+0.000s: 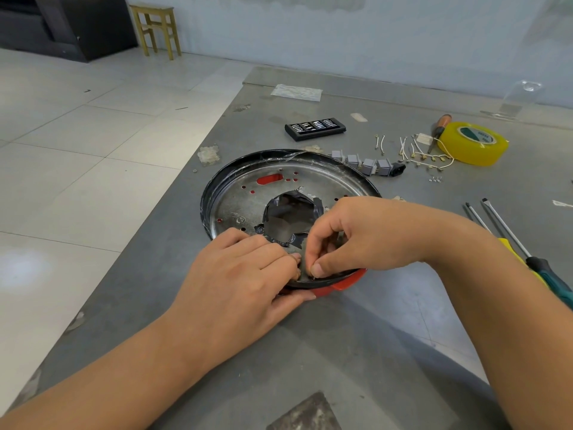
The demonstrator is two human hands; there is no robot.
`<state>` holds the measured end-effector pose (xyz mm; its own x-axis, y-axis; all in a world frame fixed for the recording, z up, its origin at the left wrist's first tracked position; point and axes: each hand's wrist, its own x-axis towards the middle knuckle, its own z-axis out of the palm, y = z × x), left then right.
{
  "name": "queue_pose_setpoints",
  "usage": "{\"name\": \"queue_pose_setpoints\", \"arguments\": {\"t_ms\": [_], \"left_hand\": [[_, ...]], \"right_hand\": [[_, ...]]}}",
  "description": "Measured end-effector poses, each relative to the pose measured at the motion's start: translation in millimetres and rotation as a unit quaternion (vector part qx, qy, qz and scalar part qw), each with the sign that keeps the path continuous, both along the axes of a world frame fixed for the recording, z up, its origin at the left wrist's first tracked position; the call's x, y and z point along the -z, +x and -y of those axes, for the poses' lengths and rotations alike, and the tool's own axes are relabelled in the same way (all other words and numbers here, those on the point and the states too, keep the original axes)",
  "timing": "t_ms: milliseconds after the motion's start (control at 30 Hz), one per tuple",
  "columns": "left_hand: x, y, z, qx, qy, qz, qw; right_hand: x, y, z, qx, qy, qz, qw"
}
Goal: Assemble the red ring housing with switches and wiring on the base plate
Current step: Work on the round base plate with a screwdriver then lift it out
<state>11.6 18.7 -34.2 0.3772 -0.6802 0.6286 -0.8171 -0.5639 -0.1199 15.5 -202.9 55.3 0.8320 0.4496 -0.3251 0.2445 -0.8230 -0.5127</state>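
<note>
Surface (pixel 387 321): grey, carries base plate (pixel 235 200) centrally.
Housing: red ring housing (pixel 344 283) glimpsed under plate's near rim.
Fingers: right hand (pixel 356 234) pinched on something small, unidentifiable; left hand (pixel 248 274) curled over plate's near rim.
Switches (pixel 361 162): beyond plate, unfitted.
Advice: plate to be steadied while part is seated.

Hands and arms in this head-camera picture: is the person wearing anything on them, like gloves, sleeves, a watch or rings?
Nothing shows on them. The left hand and right hand are bare, with no gloves. Both forearms are uncovered as far as the picture's edge, so no sleeve is seen. No watch, bracelet or ring is visible, and the fingernails are short and plain.
</note>
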Motion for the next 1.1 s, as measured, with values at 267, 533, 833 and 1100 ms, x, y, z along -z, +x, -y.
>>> {"name": "queue_pose_setpoints", "arguments": {"t_ms": [267,533,833,1100], "left_hand": [[3,1,-1,-0.002,0.011,-0.005,1.000],[4,2,0,-0.001,0.005,-0.004,1.000],[2,-1,0,0.001,-0.002,-0.010,1.000],[3,-2,0,-0.006,-0.001,-0.009,1.000]], "right_hand": [[2,-1,-3,0.003,-0.006,0.005,1.000],[0,6,-7,0.016,-0.029,-0.030,0.999],[-8,17,-15,0.029,-0.072,-0.080,0.994],[-5,10,-6,0.010,-0.024,-0.043,0.999]]}}
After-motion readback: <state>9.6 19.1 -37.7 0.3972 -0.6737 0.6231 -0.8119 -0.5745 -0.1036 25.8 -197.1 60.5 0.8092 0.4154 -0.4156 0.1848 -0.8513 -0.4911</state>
